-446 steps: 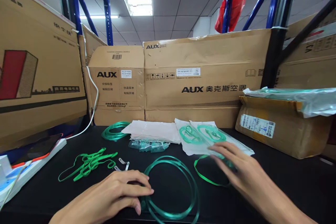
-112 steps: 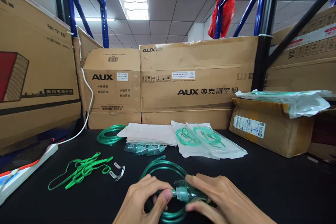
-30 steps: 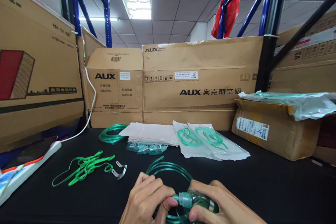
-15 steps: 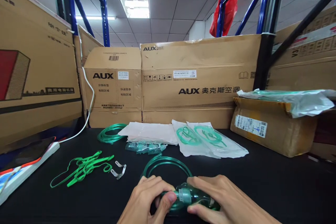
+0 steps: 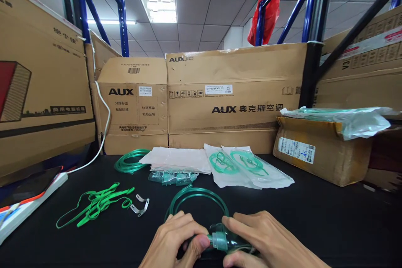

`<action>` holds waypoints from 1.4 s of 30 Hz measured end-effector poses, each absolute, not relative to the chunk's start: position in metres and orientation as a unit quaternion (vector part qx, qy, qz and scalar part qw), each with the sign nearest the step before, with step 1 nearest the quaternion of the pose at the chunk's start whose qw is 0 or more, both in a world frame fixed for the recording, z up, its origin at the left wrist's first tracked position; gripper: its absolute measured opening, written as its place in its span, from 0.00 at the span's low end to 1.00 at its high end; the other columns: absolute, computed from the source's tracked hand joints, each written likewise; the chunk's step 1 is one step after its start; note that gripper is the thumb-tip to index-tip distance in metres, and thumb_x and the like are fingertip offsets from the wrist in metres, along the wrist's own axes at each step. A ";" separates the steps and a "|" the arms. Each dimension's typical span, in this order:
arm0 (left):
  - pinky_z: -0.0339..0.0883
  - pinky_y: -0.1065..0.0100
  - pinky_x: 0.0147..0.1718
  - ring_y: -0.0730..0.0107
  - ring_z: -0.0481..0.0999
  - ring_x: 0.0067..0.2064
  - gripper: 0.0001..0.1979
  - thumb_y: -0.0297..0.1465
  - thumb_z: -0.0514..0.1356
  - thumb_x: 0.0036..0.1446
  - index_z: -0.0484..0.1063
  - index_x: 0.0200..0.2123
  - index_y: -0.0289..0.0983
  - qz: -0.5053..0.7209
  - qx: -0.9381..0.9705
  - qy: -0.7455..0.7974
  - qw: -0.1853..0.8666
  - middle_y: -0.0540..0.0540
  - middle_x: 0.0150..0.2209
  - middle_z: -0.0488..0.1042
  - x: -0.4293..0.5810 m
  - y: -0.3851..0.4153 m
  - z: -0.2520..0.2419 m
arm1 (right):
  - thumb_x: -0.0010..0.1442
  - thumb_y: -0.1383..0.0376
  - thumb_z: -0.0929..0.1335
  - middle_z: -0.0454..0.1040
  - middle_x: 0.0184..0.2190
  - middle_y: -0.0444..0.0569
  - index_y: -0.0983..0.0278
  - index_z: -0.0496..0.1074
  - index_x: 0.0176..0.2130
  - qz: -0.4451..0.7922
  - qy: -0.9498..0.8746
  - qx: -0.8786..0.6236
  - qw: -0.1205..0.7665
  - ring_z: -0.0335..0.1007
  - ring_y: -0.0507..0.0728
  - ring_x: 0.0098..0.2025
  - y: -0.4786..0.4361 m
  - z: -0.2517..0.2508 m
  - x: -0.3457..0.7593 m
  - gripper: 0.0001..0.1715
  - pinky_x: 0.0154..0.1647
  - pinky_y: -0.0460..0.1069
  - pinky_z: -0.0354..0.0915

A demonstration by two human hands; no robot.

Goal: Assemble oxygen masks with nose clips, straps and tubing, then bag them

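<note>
Near the front of the black table, my right hand (image 5: 256, 236) is wrapped round a clear green oxygen mask (image 5: 234, 240), partly hidden by the fingers. A pale green collar (image 5: 219, 240) sticks out of the mask toward the left. My left hand (image 5: 184, 238) pinches the tube end at that collar between thumb and forefinger; the fingers cover most of it. The green tubing (image 5: 201, 192) lies in a loose coil just behind both hands.
Green elastic straps (image 5: 99, 205) and small metal strips (image 5: 140, 206) lie at the left. Farther back are another tubing coil (image 5: 130, 161), white sheets (image 5: 177, 159), small clear green parts (image 5: 172, 177) and packed tubing sets (image 5: 249, 163). A carton (image 5: 326, 155) stands at the right.
The view has shifted slightly. My right hand and the mask are turned a little, and the mask shows less beneath the fingers. Both hands keep their hold.
</note>
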State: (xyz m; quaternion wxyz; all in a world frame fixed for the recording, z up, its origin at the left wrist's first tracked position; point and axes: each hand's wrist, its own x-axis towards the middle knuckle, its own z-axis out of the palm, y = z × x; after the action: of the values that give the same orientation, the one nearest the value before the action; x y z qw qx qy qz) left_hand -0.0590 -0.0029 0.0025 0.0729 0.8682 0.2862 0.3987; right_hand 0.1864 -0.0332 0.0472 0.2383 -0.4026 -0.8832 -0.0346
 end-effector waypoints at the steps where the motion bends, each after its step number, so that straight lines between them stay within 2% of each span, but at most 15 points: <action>1: 0.63 0.67 0.33 0.68 0.74 0.29 0.22 0.42 0.48 0.76 0.77 0.36 0.41 0.396 0.872 0.279 0.060 0.51 0.28 0.77 -0.060 -0.003 0.002 | 0.67 0.42 0.67 0.81 0.28 0.46 0.58 0.80 0.45 -0.034 -0.882 -0.403 0.241 0.79 0.57 0.28 -0.034 0.046 0.186 0.26 0.30 0.48 0.67; 7: 0.66 0.65 0.35 0.65 0.73 0.32 0.12 0.33 0.53 0.75 0.76 0.43 0.42 0.381 0.885 0.266 -0.005 0.51 0.32 0.77 -0.065 -0.003 0.005 | 0.68 0.40 0.64 0.82 0.29 0.47 0.58 0.79 0.41 -0.030 -0.876 -0.409 0.255 0.79 0.58 0.30 -0.038 0.039 0.184 0.28 0.33 0.48 0.68; 15: 0.63 0.66 0.30 0.65 0.71 0.30 0.12 0.29 0.53 0.74 0.76 0.40 0.39 0.408 0.877 0.243 -0.074 0.49 0.29 0.76 -0.062 -0.006 0.009 | 0.66 0.47 0.71 0.82 0.33 0.46 0.55 0.80 0.43 0.079 -0.848 -0.478 0.217 0.78 0.61 0.37 -0.039 0.044 0.182 0.17 0.38 0.49 0.71; 19: 0.63 0.66 0.30 0.65 0.70 0.29 0.11 0.28 0.54 0.74 0.75 0.42 0.39 0.412 0.877 0.233 -0.081 0.49 0.29 0.76 -0.063 -0.005 0.009 | 0.68 0.50 0.69 0.80 0.34 0.47 0.56 0.79 0.43 0.135 -0.833 -0.497 0.202 0.77 0.60 0.39 -0.040 0.049 0.179 0.15 0.39 0.49 0.71; 23: 0.63 0.66 0.30 0.65 0.71 0.30 0.10 0.28 0.54 0.73 0.75 0.44 0.39 0.415 0.874 0.238 -0.084 0.48 0.30 0.76 -0.063 -0.003 0.006 | 0.71 0.49 0.65 0.78 0.32 0.44 0.56 0.77 0.38 0.176 -0.824 -0.500 0.200 0.74 0.59 0.38 -0.039 0.053 0.174 0.18 0.39 0.48 0.68; 27: 0.66 0.65 0.33 0.65 0.72 0.31 0.09 0.27 0.54 0.74 0.75 0.46 0.39 0.430 0.867 0.242 -0.064 0.48 0.32 0.77 -0.062 -0.001 0.003 | 0.73 0.49 0.62 0.78 0.34 0.43 0.56 0.74 0.38 0.203 -0.816 -0.505 0.195 0.72 0.59 0.40 -0.038 0.053 0.171 0.19 0.43 0.50 0.67; 31: 0.66 0.64 0.33 0.65 0.72 0.30 0.09 0.27 0.53 0.74 0.74 0.46 0.39 0.429 0.869 0.242 -0.048 0.49 0.32 0.76 -0.061 -0.001 0.001 | 0.73 0.47 0.59 0.76 0.34 0.44 0.57 0.72 0.37 0.204 -0.815 -0.506 0.196 0.70 0.60 0.40 -0.037 0.054 0.170 0.23 0.43 0.50 0.65; 35: 0.68 0.63 0.37 0.64 0.74 0.34 0.10 0.27 0.51 0.75 0.73 0.47 0.38 0.416 0.874 0.250 -0.024 0.47 0.34 0.76 -0.060 0.001 -0.001 | 0.72 0.45 0.59 0.75 0.33 0.43 0.58 0.71 0.36 0.221 -0.808 -0.506 0.204 0.69 0.59 0.41 -0.036 0.054 0.172 0.24 0.43 0.50 0.64; 42: 0.72 0.66 0.40 0.65 0.77 0.40 0.12 0.28 0.56 0.74 0.71 0.57 0.41 0.459 0.863 0.210 0.013 0.45 0.42 0.77 -0.059 0.002 0.000 | 0.70 0.41 0.62 0.76 0.33 0.43 0.59 0.76 0.36 0.246 -0.805 -0.488 0.233 0.67 0.58 0.39 -0.030 0.051 0.177 0.28 0.41 0.48 0.63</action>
State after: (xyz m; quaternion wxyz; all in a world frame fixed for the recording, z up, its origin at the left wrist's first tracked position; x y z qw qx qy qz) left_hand -0.0587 0.0025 -0.0003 0.0132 0.8634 0.2096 0.4587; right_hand 0.1774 -0.0304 0.0506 0.2326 -0.4877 -0.8045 0.2464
